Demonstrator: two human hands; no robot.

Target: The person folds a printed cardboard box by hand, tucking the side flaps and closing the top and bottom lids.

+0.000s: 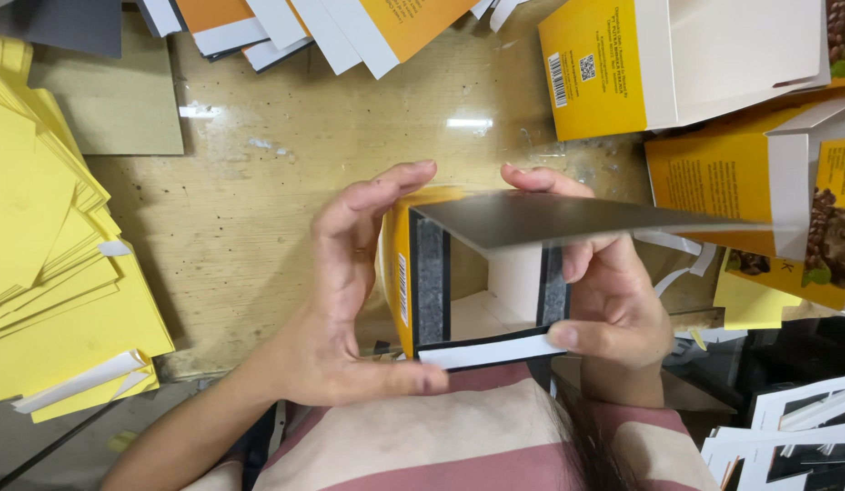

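Note:
Both hands hold a small yellow carton (400,273) with its open end toward me, showing a white inside and dark grey edge strips. My left hand (345,291) cups its left side, thumb on the bottom flap. My right hand (609,291) grips the right side, thumb on the white lower flap. A grey flap (568,218) sticks out from the top of the carton toward the right, blurred.
A stack of flat yellow sheets (50,245) lies at left. Folded yellow cartons (604,64) pile up at the upper right, more flat printed blanks (350,27) along the top. Black and white blanks (786,436) sit at the lower right. Bare wooden tabletop (259,182) shows between.

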